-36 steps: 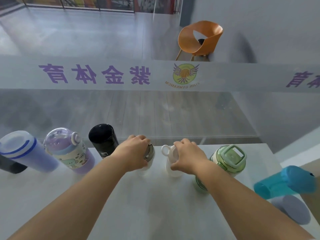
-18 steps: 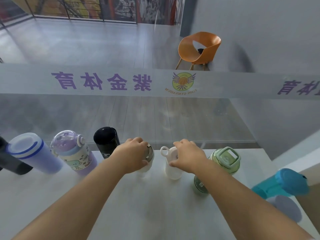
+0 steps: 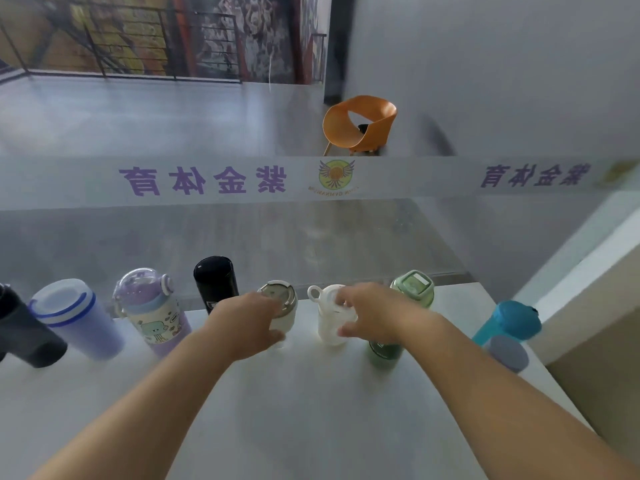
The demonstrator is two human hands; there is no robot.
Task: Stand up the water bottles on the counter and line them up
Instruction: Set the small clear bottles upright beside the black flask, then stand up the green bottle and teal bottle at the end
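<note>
Several bottles stand in a row along the back of the white counter [image 3: 311, 410]. From the left: a dark grey one [image 3: 24, 337], a pale blue one [image 3: 72, 317], a purple cartoon one [image 3: 156, 317], a black one [image 3: 216, 282]. My left hand [image 3: 249, 323] grips the side of a white bottle with a metal lid [image 3: 280, 296]. My right hand [image 3: 374, 313] wraps around a white bottle with a loop [image 3: 325, 303]. Behind my right wrist stands a green bottle [image 3: 412, 289]. Farther right a teal bottle [image 3: 509, 320] leans over a grey-lilac bottle [image 3: 505, 351].
A glass wall with a frosted band of purple lettering [image 3: 207, 178] rises right behind the row. An orange chair [image 3: 360, 126] sits beyond the glass. The counter's right edge runs past the teal bottle, beside a beige wall [image 3: 595, 358].
Both hands have slid off the tops of the two white bottles to their sides, uncovering the lids. The view has tilted upward.
</note>
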